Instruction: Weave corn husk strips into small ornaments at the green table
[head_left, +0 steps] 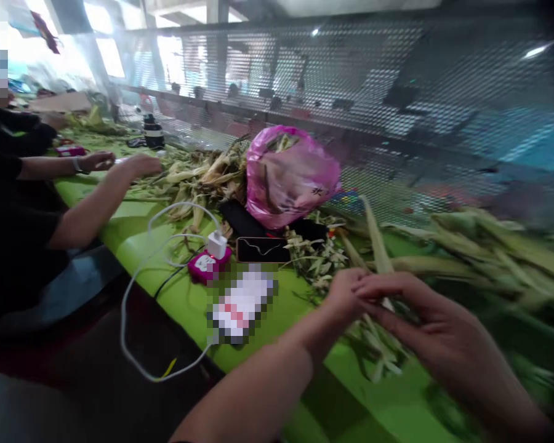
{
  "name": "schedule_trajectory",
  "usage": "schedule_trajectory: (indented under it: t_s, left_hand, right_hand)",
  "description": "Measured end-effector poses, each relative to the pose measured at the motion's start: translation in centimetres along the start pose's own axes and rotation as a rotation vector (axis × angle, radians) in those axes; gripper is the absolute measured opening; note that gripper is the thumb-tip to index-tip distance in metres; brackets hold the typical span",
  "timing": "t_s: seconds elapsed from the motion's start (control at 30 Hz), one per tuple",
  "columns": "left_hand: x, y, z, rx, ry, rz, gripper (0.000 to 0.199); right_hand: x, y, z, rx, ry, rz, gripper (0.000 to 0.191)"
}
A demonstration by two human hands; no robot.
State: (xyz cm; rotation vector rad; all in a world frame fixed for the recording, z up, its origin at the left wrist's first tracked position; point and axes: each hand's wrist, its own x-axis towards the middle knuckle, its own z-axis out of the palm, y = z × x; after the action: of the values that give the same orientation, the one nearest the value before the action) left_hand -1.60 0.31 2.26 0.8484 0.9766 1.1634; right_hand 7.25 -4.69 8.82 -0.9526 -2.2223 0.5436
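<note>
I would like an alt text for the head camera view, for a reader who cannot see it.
A person's left hand and right hand meet at a pale leaf strip over a green table strewn with dry-looking leaves. Beyond them sits a pink plastic bag, and nearer lies a phone. Another person's arms show at far left.

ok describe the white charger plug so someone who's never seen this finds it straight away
On the green table, find the big pink bag. Below and left of it in the picture is a small magenta block. The white charger plug stands on that block, a boxy cube unlike the flat, dark-screened phone to its right.
</note>
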Motion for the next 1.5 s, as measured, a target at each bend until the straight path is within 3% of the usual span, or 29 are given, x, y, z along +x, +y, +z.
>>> schedule_trajectory:
  t_s: [0.13,0.23,0.5,0.7,0.87,1.07,1.3,1.5]
  left_hand:
    - [0.2,-0.1,0.4,-0.205,-0.100,0.053,0.012]
    - [0.3,-0.4,0.6,-0.258,-0.111,0.027,0.018]
    - [-0.3,-0.4,1.1,-0.158,-0.083,0.026,0.009]
    - [-0.2,-0.9,1.1,-0.133,-0.102,-0.020,0.015]
    - [-0.3,-1.2,1.0,-0.147,-0.167,-0.033,0.020]
    - [-0.5,-1.3,0.9,-0.179,-0.223,-0.020,0.029]
    - [-0.8,-1.2,1.3,-0.188,-0.184,-0.026,0.032]
    - [-0.8,-1.4,1.5,-0.212,-0.166,-0.043,0.033]
  right_hand:
    - [-1.5,3.4,-4.8,-0.071,0.264,0.084,0.010]
    - [-2.4,5.3,-6.2,-0.091,0.295,0.110,0.010]
    - [-3.7,7.4,-4.2,-0.045,0.210,0.087,0.014]
    - [-4.0,8.1,-3.6,-0.094,0.281,-0.012,0.008]
    - [-4.1,8.3,-3.6,-0.127,0.296,-0.013,0.007]
    - [-4.0,8.3,-3.7,-0.078,0.285,0.082,0.010]
    - [-3.7,7.9,-4.0,-0.024,0.217,0.212,0.013]
    - [-3.8,8.2,-4.0,0.168,0.227,0.385,0.023]
